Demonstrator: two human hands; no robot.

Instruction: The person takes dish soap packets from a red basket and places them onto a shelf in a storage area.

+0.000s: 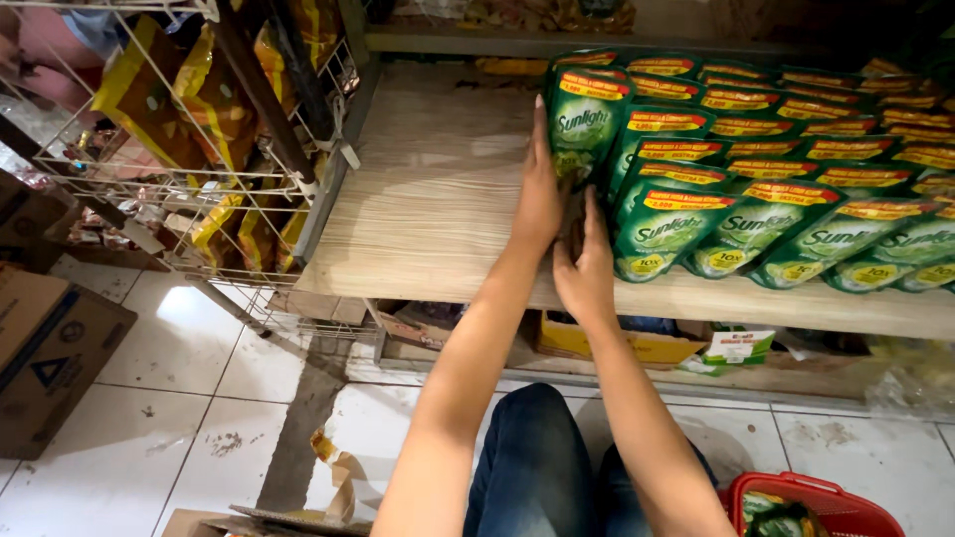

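Observation:
Several green refill pouches (766, 169) with yellow and red bands lie in overlapping rows on a pale wooden shelf (438, 189). My left hand (538, 194) lies flat against the left side of the leftmost stack of pouches (585, 124), fingers pointing away from me. My right hand (587, 268) sits just below it at the stack's near end, fingers pressed against the pouches by the shelf's front edge. Both hands touch the stack; neither one lifts a pouch.
A white wire rack (199, 149) with yellow packets stands at the left. A cardboard box (45, 363) sits on the tiled floor. A red basket (816, 502) holding green pouches is at lower right. More boxes lie under the shelf.

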